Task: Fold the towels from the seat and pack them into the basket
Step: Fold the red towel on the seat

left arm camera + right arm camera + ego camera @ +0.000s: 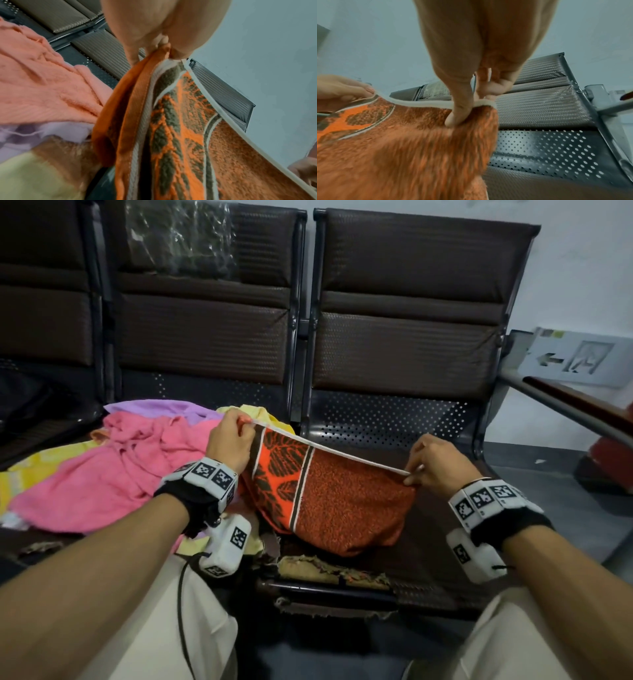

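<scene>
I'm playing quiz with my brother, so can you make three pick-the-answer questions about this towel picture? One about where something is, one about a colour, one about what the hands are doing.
1. Where does the pink towel lie?
A. on the seat, left of the held towel
B. on the floor
C. over a backrest

2. What colour is the towel being held up?
A. blue with stars
B. orange with a dark leaf pattern
C. plain white

3. How is the orange towel held?
A. one hand holds it
B. it lies flat, untouched
C. both hands pinch its top edge

Answers:
1 A: the head view shows it heaped on the seat, left of the orange towel.
2 B: orange pile with dark leaves shows in every view.
3 C: the left hand and the right hand each pinch the white-trimmed edge, stretched between them.
</scene>
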Demonstrator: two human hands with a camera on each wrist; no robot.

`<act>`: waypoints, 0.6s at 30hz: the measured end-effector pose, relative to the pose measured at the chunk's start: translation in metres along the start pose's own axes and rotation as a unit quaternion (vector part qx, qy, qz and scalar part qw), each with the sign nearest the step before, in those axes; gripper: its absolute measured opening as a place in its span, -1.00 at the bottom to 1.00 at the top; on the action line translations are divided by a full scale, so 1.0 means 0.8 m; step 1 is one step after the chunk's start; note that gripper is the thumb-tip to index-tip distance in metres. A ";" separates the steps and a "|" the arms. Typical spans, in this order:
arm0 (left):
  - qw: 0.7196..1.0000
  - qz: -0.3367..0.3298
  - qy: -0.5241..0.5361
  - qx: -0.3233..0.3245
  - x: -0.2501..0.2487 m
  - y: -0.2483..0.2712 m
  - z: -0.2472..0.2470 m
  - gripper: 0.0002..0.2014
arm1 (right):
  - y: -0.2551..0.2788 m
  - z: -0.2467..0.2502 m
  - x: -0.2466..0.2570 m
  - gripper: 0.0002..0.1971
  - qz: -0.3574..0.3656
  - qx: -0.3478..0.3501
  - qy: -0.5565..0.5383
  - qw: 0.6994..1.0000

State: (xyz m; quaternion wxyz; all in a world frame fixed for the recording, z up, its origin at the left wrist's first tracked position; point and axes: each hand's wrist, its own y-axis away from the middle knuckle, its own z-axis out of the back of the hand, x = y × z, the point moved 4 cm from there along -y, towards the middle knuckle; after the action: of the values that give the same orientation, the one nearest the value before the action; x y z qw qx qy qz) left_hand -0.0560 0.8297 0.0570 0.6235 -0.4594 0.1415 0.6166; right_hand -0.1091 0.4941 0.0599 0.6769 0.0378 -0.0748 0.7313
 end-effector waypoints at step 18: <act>0.991 0.015 0.121 0.063 -0.111 0.002 0.044 -0.82 | 0.039 0.119 0.012 -0.93 -0.085 -0.284 -0.294 0.909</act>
State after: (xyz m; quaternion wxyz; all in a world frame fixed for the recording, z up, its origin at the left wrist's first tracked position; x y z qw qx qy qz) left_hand -0.0889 0.7985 0.1412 0.6201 -0.4878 0.2617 0.5560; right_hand -0.1456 0.4860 0.1531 0.6664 0.0634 -0.4710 0.5746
